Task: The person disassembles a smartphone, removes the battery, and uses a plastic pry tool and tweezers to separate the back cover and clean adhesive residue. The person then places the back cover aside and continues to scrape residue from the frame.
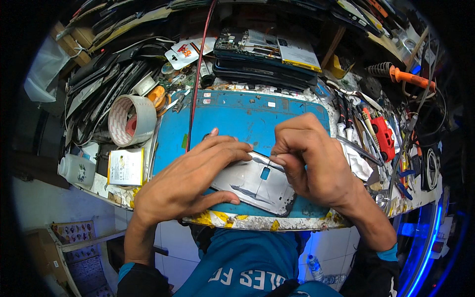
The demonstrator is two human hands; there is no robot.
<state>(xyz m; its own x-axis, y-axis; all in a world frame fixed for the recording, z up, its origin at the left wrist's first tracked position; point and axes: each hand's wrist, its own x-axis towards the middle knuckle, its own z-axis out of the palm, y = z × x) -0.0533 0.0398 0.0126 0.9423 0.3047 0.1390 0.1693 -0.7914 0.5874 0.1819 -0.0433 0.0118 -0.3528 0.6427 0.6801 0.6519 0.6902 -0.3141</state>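
Observation:
A silver-white phone back panel with a small cutout, dark edges and worn, peeling patches lies tilted on the blue work mat. My left hand holds its left part, with the fingers along the far edge and the thumb at the near edge. Above the cutout, my right hand is closed in a pinch at the panel's upper right. A thin dark sliver shows beneath its fingertips, too small to name.
Tape roll and flat battery sit left of the mat. Stacked phone parts stand behind it. At right lie a red toy car, pliers and an orange-handled soldering iron. A red cable crosses the mat's left side.

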